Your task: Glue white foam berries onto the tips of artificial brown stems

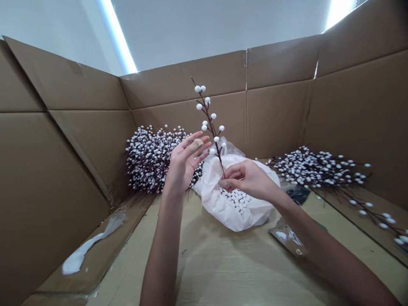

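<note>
Right hand (250, 180): fingers curled together, clamped on the low end of a dark stem, part of a berry spray (210, 123). Spray near frame center, nearly upright, top leaning slightly left, white berries against the cardboard behind. Left hand (185, 163): raised just left of the stem, fingers spread apart, not on the spray. Tan lump (196, 144) against the fingers, material unclear, grip on it hard to tell.

Directly below both hands, white plastic bag (210, 191), crumpled open, loose white berries (234, 199) inside. Left of the bag, toward center left, big heap of berry sprays (148, 159), partly behind the left hand. Right of the bag, second heap (315, 168), lying flatter. Lower right edge, single loose spray (376, 216). Just below the right forearm, small plastic packet (288, 240); above it, dark crumpled item (298, 194), unclear. Lower left, white-filled plastic strip (86, 246) on a cardboard flap. All of it inside a large cardboard box (191, 80), tall walls on three sides, ceiling light (117, 36) at upper left.
</note>
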### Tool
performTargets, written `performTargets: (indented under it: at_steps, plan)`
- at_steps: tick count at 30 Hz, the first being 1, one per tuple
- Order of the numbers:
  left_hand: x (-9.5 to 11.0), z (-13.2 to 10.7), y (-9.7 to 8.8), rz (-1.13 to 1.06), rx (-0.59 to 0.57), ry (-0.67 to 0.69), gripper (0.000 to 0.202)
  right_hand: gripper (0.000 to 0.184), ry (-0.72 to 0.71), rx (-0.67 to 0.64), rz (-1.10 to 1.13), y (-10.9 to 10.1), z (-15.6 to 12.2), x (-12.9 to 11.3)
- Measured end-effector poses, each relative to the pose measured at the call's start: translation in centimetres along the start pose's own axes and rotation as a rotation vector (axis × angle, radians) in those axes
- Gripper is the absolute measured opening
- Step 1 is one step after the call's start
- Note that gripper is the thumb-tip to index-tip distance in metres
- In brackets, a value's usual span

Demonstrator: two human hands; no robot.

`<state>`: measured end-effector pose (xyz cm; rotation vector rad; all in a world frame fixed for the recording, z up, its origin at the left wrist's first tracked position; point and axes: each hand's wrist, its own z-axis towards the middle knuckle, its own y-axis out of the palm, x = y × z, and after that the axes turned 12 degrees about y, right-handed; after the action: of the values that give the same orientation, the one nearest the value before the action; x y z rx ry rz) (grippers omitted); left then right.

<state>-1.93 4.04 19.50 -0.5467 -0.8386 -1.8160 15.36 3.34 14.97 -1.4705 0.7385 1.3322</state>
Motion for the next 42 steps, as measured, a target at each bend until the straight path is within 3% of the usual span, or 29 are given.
performTargets:
  at_steps: [5, 12, 21, 24, 28, 30, 33, 36, 42]
  plan:
    - [-0.7, -0.3, 1.2, 0.097, 0.098, 0.137, 0.028, 0.019, -0.065, 0.014, -0.113, 1.4, 0.6, 1.2]
    - [-1.8, -0.2, 1.8, 0.000, 0.242, 0.114, 0.026, 0.014, -0.120, 0.147, -0.291, 2.5, 0.9, 1.4]
    - [-1.1, -0.2, 1.7, -0.090, 0.162, -0.044, 0.019, 0.015, -0.169, 0.219, -0.406, 3.2, 1.0, 1.8]
    - [-1.1, -0.1, 1.4, -0.078, 0.166, -0.035, 0.016, 0.017, -0.186, 0.047, -0.390, 2.3, 0.9, 1.5]
    - [-1.0, -0.1, 1.4, -0.083, 0.178, -0.042, 0.015, 0.037, -0.131, -0.436, -0.381, -0.9, 1.1, 1.4]
    - [-1.0, -0.1, 1.4, -0.063, 0.160, -0.053, 0.015, 0.044, -0.051, -0.494, -0.345, -2.4, 1.6, 1.8]
    - [-0.9, -0.2, 1.6, -0.046, 0.117, -0.049, 0.014, 0.039, -0.002, -0.326, -0.516, -3.3, 2.9, 3.2]
    - [-0.9, -0.4, 1.9, -0.072, 0.088, -0.048, 0.013, 0.025, -0.008, -0.075, -0.844, -2.2, 4.5, 5.2]
    - [-0.7, -1.2, 2.9, -0.077, 0.004, -0.073, 0.012, 0.029, -0.018, -0.017, -0.927, 2.1, 5.9, 8.9]
